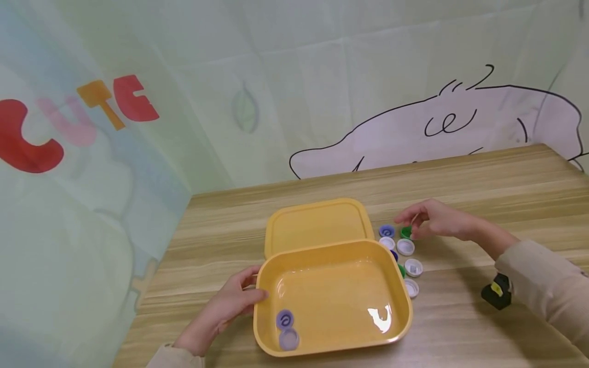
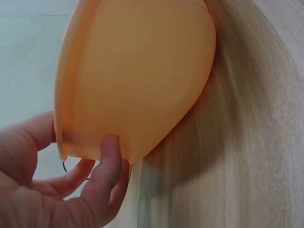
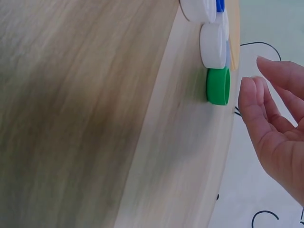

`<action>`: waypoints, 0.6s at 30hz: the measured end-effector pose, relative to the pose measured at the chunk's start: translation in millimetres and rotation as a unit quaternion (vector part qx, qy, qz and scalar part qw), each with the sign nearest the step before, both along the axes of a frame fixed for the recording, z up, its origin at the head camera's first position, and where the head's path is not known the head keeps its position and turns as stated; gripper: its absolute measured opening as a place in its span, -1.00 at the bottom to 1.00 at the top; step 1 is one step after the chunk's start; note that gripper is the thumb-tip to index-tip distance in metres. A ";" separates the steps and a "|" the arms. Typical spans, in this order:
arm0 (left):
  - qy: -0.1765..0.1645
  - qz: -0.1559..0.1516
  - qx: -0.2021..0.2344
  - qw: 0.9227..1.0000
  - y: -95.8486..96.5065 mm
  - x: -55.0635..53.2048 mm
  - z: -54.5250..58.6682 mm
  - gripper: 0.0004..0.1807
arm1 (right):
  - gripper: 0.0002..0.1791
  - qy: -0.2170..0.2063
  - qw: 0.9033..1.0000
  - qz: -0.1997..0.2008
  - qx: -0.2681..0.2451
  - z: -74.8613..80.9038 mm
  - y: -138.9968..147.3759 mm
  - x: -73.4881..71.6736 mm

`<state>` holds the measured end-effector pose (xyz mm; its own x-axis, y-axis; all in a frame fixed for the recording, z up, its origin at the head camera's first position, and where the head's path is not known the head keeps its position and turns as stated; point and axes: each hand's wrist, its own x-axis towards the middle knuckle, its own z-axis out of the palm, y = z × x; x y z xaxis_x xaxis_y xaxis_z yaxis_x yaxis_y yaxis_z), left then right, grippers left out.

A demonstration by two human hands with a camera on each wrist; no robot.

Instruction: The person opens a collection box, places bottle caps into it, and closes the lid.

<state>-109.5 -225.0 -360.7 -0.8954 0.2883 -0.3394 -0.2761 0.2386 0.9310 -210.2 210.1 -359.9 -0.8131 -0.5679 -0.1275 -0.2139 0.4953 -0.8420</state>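
A yellow plastic container point(image 1: 333, 301) sits on the table, with a purple cap point(image 1: 285, 319) and a pale cap point(image 1: 289, 339) inside at its lower left. My left hand point(image 1: 232, 301) grips its left wall, thumb over the rim and fingers along the outside; the left wrist view shows this hold on the wall point(image 2: 137, 71) close up. To the container's right, my right hand point(image 1: 437, 220) hovers over a green cap point(image 1: 406, 232), fingers loosely bent and nothing between them. In the right wrist view the green cap point(image 3: 218, 86) stands just apart from the fingertips.
A yellow lid point(image 1: 319, 225) lies flat behind the container. White caps point(image 1: 405, 247), a purple cap point(image 1: 386, 231) and several others cluster along the container's right side. A small black object with a yellow mark point(image 1: 497, 290) shows beside the right sleeve. A printed cloth point(image 1: 257, 102) hangs behind the table.
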 end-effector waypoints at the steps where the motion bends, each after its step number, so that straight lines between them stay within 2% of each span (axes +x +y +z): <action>1: 0.000 0.000 0.000 1.000 0.2 0.1 0.1 -0.29 | -0.55 -0.002 1.000 -0.002 0.000 -0.6 0.6 -0.5; 8: -0.001 0.000 -0.003 1.000 0.6 0.2 0.7 -0.29 | -0.53 -0.009 1.000 -0.008 -0.003 -6.1 5.8 -3.6; 18: -0.002 -0.001 -0.002 1.000 0.6 0.3 0.2 -0.29 | -0.44 -0.021 0.999 -0.019 0.022 -11.5 11.1 -7.1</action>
